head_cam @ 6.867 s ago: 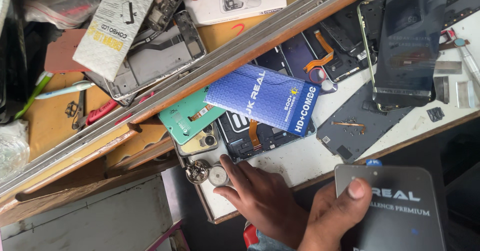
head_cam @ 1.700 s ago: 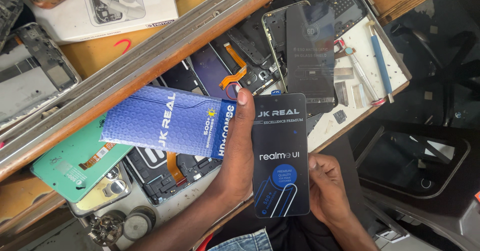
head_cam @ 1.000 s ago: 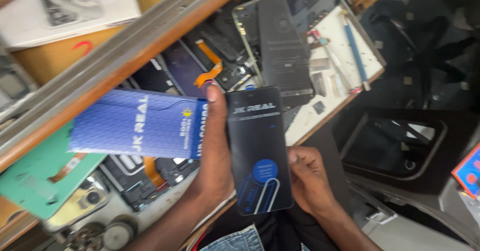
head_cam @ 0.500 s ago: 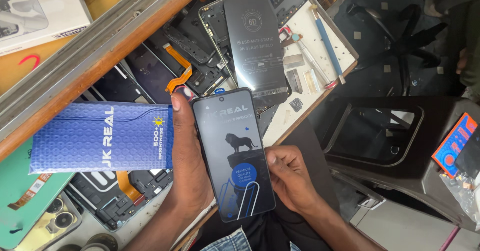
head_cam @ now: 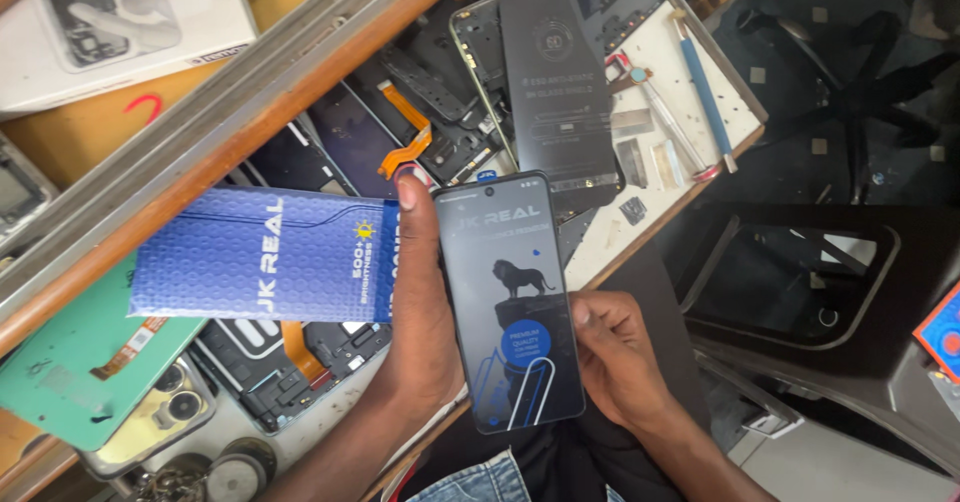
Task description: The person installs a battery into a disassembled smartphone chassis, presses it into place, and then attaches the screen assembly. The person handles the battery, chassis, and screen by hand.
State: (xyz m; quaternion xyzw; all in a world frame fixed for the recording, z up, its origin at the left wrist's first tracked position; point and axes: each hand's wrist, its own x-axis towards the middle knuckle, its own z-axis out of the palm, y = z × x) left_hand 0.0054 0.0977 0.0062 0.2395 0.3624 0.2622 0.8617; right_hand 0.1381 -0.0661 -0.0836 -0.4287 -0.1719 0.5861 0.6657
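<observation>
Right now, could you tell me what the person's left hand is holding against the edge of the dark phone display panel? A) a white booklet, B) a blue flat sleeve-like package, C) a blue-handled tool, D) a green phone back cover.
B: the left hand pinches the blue flat package beside the dark display panel, which the right hand steadies; the blue-handled tool lies untouched on the white tray.

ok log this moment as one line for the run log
left hand: holds blue flat packet | right hand: holds black glossy phone display panel upright | below: white cluttered tray
</observation>
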